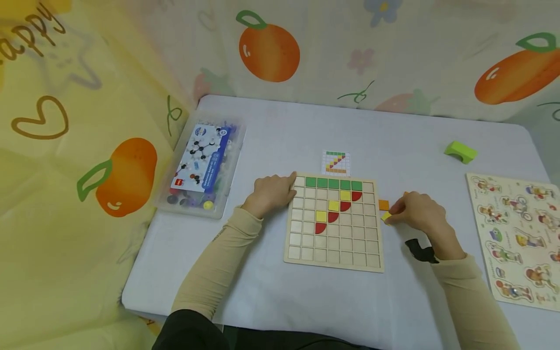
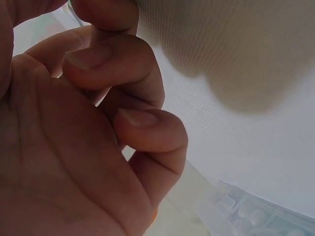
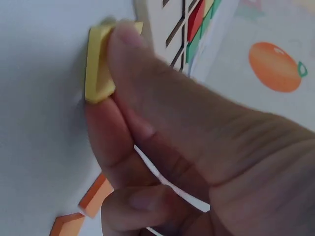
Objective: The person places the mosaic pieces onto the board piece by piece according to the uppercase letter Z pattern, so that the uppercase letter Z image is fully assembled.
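A wooden grid board (image 1: 302, 248) lies flat on the table. Green square tiles (image 1: 333, 184) line its top row, with yellow squares (image 1: 333, 206) and red quarter-circle tiles (image 1: 321, 228) running diagonally below. My left hand (image 1: 272, 192) holds the board's upper left corner between index finger and thumb; the other fingers are curled, and the left wrist view hides the contact. Just right of the board, my right hand (image 1: 421, 216) pinches a yellow tile (image 3: 98, 66) with thumb and fingers. Orange tiles (image 1: 383, 205) lie beside that hand. A small pattern card (image 1: 336, 163) sits above the board.
On the left is a clear plastic case (image 1: 203, 165) of molecular model parts. A picture puzzle board (image 1: 520, 238) lies at the right, with a green arch block (image 1: 461, 152) behind it. A black strap (image 1: 421, 251) hangs by the right wrist.
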A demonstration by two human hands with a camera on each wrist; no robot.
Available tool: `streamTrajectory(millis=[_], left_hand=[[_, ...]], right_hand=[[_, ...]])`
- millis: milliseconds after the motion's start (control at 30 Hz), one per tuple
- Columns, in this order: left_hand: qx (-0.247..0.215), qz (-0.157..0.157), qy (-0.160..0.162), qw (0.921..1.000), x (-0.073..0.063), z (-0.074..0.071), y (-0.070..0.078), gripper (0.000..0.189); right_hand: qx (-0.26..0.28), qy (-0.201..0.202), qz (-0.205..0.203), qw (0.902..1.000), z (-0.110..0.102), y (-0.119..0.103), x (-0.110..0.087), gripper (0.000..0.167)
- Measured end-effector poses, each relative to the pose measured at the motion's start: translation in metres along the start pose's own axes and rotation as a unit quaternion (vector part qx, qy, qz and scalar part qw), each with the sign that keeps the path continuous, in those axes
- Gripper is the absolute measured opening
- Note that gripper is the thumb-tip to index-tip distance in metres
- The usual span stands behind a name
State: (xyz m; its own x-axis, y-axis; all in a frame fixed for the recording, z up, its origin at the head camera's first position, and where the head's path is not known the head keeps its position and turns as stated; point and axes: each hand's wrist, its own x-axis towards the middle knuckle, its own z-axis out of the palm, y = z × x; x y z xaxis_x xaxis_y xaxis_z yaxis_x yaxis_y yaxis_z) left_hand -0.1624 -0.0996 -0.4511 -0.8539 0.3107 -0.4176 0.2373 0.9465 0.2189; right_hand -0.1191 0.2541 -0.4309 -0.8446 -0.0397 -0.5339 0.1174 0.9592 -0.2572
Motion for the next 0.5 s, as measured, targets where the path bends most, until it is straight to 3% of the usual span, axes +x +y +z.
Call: streamTrajectory(millis=[300, 500], left_hand=[[-0.001, 0.005, -0.003, 1.0000, 0.000, 0.000, 0.000, 0.062], [0.001, 0.003, 0.000, 1.0000, -0.001, -0.001, -0.001, 0.061]], right_hand=[[0.027, 0.006, -0.062, 0.9977, -0.009, -0.004, -0.003, 0.028], [0.059, 0.035, -0.112, 0.9913, -0.012, -0.034, 0.003, 0.026]])
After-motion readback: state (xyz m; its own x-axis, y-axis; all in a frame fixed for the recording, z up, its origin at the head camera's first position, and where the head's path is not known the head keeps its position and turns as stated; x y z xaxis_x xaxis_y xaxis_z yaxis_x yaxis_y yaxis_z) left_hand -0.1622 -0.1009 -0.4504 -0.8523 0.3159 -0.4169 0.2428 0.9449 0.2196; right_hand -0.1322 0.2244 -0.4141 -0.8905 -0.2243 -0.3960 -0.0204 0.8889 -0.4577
